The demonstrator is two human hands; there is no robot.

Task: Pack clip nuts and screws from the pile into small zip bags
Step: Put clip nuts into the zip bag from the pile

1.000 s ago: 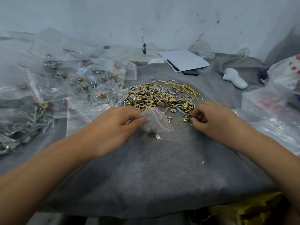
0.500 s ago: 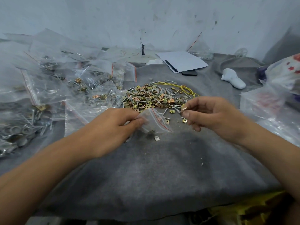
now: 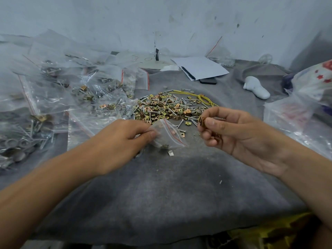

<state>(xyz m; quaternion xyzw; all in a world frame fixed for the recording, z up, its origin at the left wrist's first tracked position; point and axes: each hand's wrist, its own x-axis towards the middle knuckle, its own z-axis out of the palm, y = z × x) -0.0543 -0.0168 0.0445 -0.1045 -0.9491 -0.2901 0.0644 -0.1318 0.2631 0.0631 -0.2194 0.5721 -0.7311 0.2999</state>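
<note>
Since a second ago I have been lifting my right hand [image 3: 239,130] off the edge of the pile [image 3: 168,108] and turning it palm-up; it is now hovering above the grey felt cloth [image 3: 161,194], just right of the zip bag [image 3: 168,134]. My thumb and forefinger are pinching a small brass-coloured clip nut [image 3: 201,121], and my other fingers are curling inward; whether they are cupping more pieces I cannot tell. My left hand [image 3: 122,142] is staying where it was, pinching the near-left corner of the bag against the cloth.

The bag is lying almost flat, its red zip line running diagonally from upper left to lower right, so the mouth is facing right, toward my raised hand. It is thin, clear, crinkled plastic with one dark piece showing inside near its bottom edge.

The pile is sitting just beyond the bag: folded square nuts in yellow and copper tones mixed with slim silver screws. A loop of yellow wire [image 3: 203,97] is lying on its far right edge. Filled bags [image 3: 86,97], glossy and rumpled, are heaped to the left.
</note>
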